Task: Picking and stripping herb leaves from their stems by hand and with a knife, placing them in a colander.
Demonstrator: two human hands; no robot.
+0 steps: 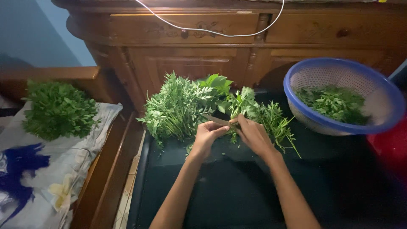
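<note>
Left hand pinching a thin blade-like tool, partly hidden, right hand gripping leafy herb stems, feathery greens pile, perforated blue-rimmed plastic colander.

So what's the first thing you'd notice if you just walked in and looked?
Probably the two hands, the left hand and right hand, meeting in the middle over a dark mat, pinching a leafy green stem. Behind them lies a big pile of greens, and at the right sits a blue-rimmed colander with more leaves in it.
</note>
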